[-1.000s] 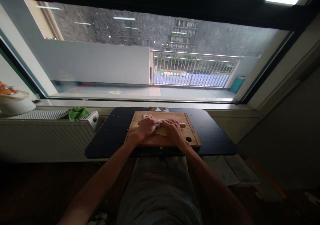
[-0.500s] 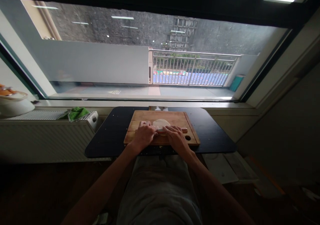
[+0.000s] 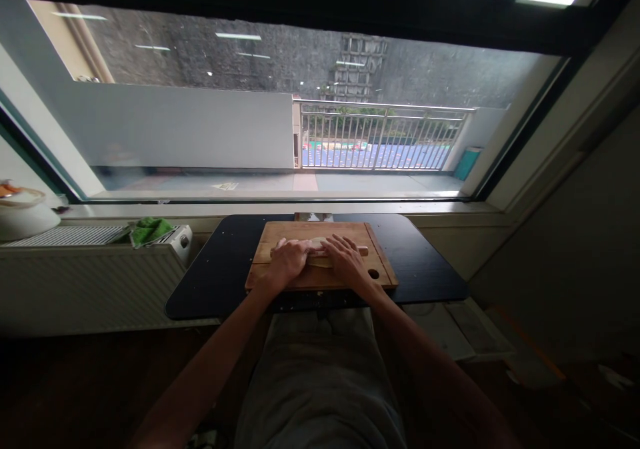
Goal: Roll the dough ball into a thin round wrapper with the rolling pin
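A wooden rolling pin point(image 3: 363, 251) lies crosswise over a flat round of pale dough point(image 3: 320, 261) on a wooden cutting board point(image 3: 265, 272). My left hand point(image 3: 289, 257) is closed around the pin's left part, its fingers curled. On the right part, my right hand point(image 3: 345, 254) lies flat, fingers stretched forward over the pin and slightly apart. The dough shows between the hands, partly hidden by them and by the pin.
The board sits on a small dark table point(image 3: 425, 262) with crumbs, below a large window. A radiator point(image 3: 95, 276) stands at the left, bearing a green cloth point(image 3: 150, 230) and a white container point(image 3: 27, 216). A small item point(image 3: 314, 217) sits behind the board.
Both hands and the rolling pin have moved forward, away from me, over the dough. My right fingers now reach farther past the pin. The view has shifted slightly.
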Demonstrator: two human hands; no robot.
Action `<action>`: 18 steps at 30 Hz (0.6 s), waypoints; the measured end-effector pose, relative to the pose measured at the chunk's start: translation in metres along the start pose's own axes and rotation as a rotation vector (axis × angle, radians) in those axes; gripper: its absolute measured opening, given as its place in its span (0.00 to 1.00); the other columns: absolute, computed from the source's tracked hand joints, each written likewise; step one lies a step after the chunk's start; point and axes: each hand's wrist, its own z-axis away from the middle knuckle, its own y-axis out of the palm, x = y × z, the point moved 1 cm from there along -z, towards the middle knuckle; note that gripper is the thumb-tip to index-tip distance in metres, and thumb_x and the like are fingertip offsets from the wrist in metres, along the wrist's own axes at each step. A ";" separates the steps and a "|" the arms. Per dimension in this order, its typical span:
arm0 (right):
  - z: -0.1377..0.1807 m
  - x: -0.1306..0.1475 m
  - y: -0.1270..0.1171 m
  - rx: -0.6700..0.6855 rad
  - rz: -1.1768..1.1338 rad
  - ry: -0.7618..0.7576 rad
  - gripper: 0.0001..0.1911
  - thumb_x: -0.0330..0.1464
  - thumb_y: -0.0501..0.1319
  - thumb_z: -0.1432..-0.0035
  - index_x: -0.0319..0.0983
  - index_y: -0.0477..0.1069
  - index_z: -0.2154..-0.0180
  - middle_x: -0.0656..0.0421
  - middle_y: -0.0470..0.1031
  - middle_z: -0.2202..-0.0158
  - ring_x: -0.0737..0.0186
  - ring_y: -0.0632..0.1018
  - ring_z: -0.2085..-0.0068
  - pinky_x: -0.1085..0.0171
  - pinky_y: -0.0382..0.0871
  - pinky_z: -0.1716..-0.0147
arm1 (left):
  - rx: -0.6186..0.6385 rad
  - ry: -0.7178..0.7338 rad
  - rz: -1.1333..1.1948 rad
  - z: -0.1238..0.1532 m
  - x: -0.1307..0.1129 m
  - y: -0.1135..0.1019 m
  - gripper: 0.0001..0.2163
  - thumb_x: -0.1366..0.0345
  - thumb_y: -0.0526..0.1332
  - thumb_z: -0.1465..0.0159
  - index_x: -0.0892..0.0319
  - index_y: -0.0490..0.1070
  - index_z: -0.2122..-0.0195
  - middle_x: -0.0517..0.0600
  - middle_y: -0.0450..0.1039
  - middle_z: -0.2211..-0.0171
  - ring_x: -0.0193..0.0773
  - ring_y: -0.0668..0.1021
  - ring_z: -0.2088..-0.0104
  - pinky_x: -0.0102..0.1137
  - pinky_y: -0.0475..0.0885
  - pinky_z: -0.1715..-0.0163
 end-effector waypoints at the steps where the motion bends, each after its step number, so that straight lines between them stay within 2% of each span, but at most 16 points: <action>1: -0.003 0.000 0.001 0.004 0.035 -0.001 0.23 0.26 0.53 0.27 0.40 0.75 0.36 0.49 0.77 0.35 0.51 0.72 0.30 0.47 0.60 0.29 | -0.021 0.000 -0.005 -0.004 0.000 0.003 0.18 0.63 0.50 0.22 0.52 0.80 0.45 0.55 0.83 0.47 0.45 0.81 0.45 0.44 0.63 0.33; 4: -0.013 0.000 0.002 0.022 0.101 -0.006 0.21 0.29 0.53 0.25 0.41 0.75 0.38 0.49 0.79 0.37 0.50 0.74 0.33 0.45 0.58 0.28 | -0.068 -0.028 -0.057 -0.016 0.002 0.013 0.20 0.59 0.48 0.21 0.59 0.79 0.48 0.59 0.82 0.46 0.49 0.80 0.42 0.45 0.63 0.32; 6: -0.019 -0.002 0.003 0.024 0.125 0.009 0.21 0.32 0.52 0.23 0.40 0.75 0.37 0.49 0.79 0.37 0.50 0.75 0.34 0.44 0.58 0.28 | -0.084 -0.050 -0.077 -0.026 0.005 0.019 0.21 0.57 0.48 0.21 0.62 0.78 0.45 0.62 0.81 0.44 0.52 0.79 0.40 0.45 0.65 0.35; 9: -0.030 -0.008 0.007 0.018 0.126 0.046 0.24 0.34 0.51 0.23 0.40 0.69 0.31 0.49 0.75 0.33 0.49 0.74 0.33 0.47 0.62 0.29 | -0.103 -0.063 -0.074 -0.042 0.011 0.023 0.22 0.58 0.48 0.22 0.62 0.75 0.39 0.62 0.79 0.40 0.52 0.77 0.39 0.44 0.66 0.36; 11: -0.039 -0.014 0.011 0.015 0.110 0.078 0.25 0.35 0.51 0.22 0.41 0.66 0.29 0.50 0.75 0.33 0.50 0.74 0.33 0.49 0.66 0.31 | -0.105 -0.076 -0.079 -0.053 0.015 0.025 0.21 0.59 0.48 0.22 0.60 0.76 0.40 0.61 0.79 0.39 0.51 0.77 0.38 0.43 0.66 0.36; 15: -0.060 -0.025 0.020 0.047 0.112 0.120 0.24 0.34 0.52 0.23 0.41 0.71 0.32 0.48 0.79 0.38 0.48 0.79 0.38 0.48 0.72 0.36 | -0.068 -0.108 -0.092 -0.072 0.018 0.028 0.19 0.63 0.48 0.23 0.61 0.77 0.44 0.63 0.79 0.42 0.52 0.78 0.41 0.46 0.66 0.36; 18: -0.067 -0.030 0.024 0.088 0.133 0.097 0.22 0.30 0.54 0.25 0.42 0.74 0.35 0.47 0.79 0.37 0.46 0.79 0.38 0.45 0.72 0.35 | -0.064 -0.092 -0.092 -0.076 0.020 0.030 0.18 0.65 0.48 0.24 0.61 0.77 0.46 0.62 0.80 0.44 0.52 0.77 0.40 0.47 0.64 0.35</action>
